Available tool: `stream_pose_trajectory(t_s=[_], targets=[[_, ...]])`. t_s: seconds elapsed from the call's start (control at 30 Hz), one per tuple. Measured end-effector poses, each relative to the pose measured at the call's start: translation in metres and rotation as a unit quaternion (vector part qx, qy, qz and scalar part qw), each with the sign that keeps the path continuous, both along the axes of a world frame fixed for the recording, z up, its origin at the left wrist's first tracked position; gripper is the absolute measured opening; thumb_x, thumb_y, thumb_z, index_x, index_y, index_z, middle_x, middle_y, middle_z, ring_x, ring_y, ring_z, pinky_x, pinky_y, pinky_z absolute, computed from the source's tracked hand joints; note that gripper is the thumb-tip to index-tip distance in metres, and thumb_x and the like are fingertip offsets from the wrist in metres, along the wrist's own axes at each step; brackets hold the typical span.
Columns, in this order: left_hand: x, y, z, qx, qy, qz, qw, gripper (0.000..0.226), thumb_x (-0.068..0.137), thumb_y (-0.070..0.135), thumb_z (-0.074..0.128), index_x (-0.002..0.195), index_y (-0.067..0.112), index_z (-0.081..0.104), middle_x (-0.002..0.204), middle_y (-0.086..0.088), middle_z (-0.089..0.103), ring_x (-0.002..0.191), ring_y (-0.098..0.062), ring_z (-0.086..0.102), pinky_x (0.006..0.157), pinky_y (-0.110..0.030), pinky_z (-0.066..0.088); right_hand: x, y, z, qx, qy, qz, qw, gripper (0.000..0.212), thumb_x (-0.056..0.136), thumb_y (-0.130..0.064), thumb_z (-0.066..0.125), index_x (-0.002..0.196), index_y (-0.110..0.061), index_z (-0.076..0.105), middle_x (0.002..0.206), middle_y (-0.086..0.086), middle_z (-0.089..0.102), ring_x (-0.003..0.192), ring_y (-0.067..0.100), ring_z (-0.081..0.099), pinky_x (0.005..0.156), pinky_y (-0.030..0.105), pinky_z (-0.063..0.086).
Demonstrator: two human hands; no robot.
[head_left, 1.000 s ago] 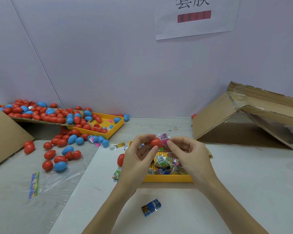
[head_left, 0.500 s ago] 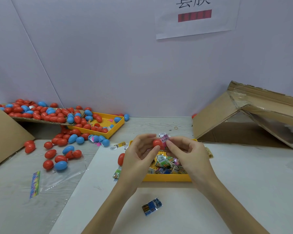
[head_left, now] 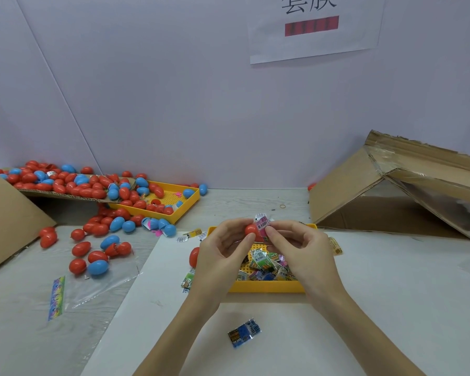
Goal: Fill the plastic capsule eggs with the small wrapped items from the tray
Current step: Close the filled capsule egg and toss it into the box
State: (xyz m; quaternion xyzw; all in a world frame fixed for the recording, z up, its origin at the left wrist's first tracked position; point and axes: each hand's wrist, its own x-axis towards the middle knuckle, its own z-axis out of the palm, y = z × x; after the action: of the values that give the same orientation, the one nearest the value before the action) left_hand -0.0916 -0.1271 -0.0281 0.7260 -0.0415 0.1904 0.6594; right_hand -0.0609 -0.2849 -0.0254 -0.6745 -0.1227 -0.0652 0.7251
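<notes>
Cardboard box [head_left: 391, 191], collapsed, far right on table [head_left: 391, 294]. Heap of red and blue capsule eggs [head_left: 73, 183], far left, spilling over second yellow tray [head_left: 185, 207]. Yellow tray [head_left: 266, 287] of small wrapped items [head_left: 266, 264], centre, partly hidden behind both hands. Left hand [head_left: 223, 253]: fingers curled, gripping red capsule half [head_left: 251, 229] above tray. Right hand [head_left: 301, 248]: pinching pink wrapped item [head_left: 262, 225] against that half. Blue packet [head_left: 244, 333], loose, nearest viewer.
</notes>
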Motion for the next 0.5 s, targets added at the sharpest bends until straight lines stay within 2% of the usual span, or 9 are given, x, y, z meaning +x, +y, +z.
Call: stream_pose_trajectory(t_s=[0.23, 0.37, 0.5], targets=[[0.000, 0.000, -0.001, -0.003, -0.019, -0.004, 1.000, 0.029, 0.091, 0.020, 0.074, 0.120, 0.021, 0.071, 0.110, 0.009, 0.076, 0.108, -0.009, 0.071, 0.091, -0.021, 0.056, -0.004, 0.002, 0.003, 0.024, 0.020, 0.036, 0.999, 0.015, 0.091, -0.014, 0.074, 0.105, -0.020, 0.078, 0.093, -0.003, 0.080, 0.090, 0.013, 0.077, 0.077, 0.021, 0.060], [-0.001, -0.001, -0.002, -0.020, -0.047, 0.006, 0.999, 0.032, 0.090, 0.018, 0.075, 0.121, 0.020, 0.070, 0.109, 0.006, 0.077, 0.106, -0.012, 0.072, 0.085, -0.019, 0.057, -0.005, 0.004, 0.004, 0.028, 0.041, 0.051, 0.997, 0.019, 0.091, -0.016, 0.075, 0.109, -0.016, 0.078, 0.094, -0.001, 0.080, 0.091, 0.015, 0.077, 0.079, 0.022, 0.060], [0.000, 0.001, -0.002, 0.010, -0.049, -0.011, 0.999, 0.038, 0.085, 0.021, 0.078, 0.123, 0.022, 0.072, 0.112, 0.009, 0.076, 0.108, -0.012, 0.071, 0.089, -0.022, 0.057, -0.007, -0.001, 0.011, 0.120, 0.161, 0.111, 0.973, 0.026, 0.088, -0.026, 0.074, 0.108, -0.011, 0.079, 0.100, 0.010, 0.079, 0.099, 0.022, 0.076, 0.079, 0.024, 0.061]])
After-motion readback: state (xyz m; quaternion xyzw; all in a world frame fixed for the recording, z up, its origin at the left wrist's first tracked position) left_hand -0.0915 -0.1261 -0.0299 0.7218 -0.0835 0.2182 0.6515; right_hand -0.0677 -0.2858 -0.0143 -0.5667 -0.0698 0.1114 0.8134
